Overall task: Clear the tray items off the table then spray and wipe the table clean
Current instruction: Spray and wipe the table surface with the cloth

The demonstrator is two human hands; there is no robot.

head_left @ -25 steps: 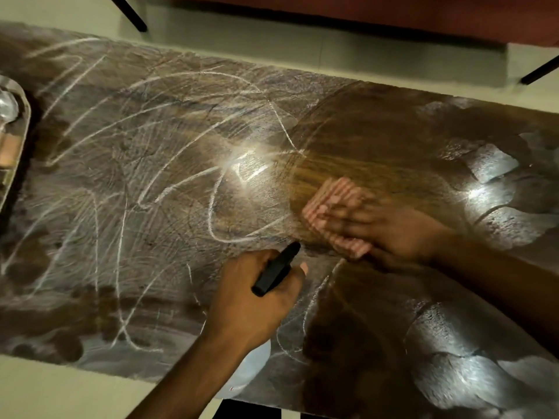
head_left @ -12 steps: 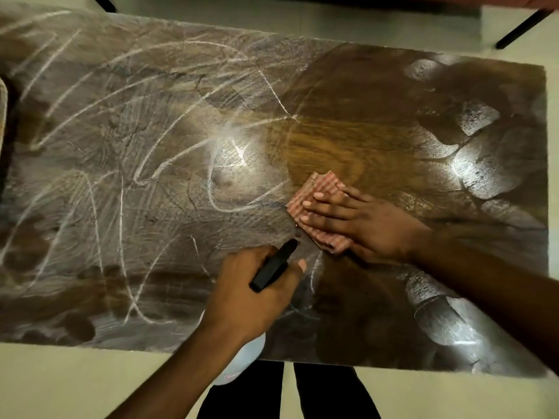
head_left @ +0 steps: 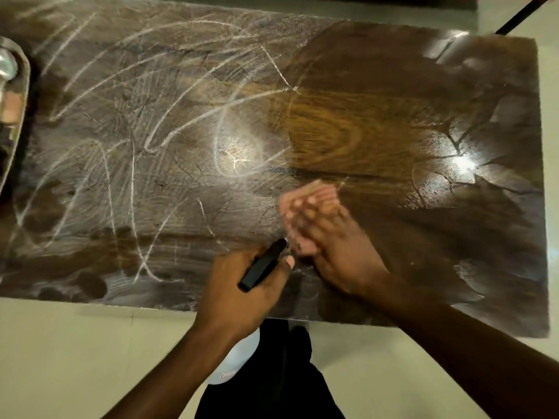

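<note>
The dark wooden table (head_left: 378, 95) is smeared with white streaks on its left half and looks wet and darker on the right. My right hand (head_left: 329, 246) presses flat on a pink checked cloth (head_left: 287, 204) near the table's front middle; both are motion-blurred. My left hand (head_left: 242, 291) is wrapped around a spray bottle (head_left: 242, 355) with a black nozzle (head_left: 262, 266), held just over the front edge, nozzle tip almost touching the cloth. A metal tray (head_left: 18, 95) with items sits at the far left edge, partly cut off.
Pale floor lies in front of the table, with my dark-trousered legs (head_left: 272, 373) below the front edge. A thin black furniture leg (head_left: 514, 18) shows at the top right, beyond the table's far corner.
My right hand has dragged the cloth toward me and slightly down the table. The left hand keeps the bottle in about the same place. The view has tilted, and the tray shows again at left.
</note>
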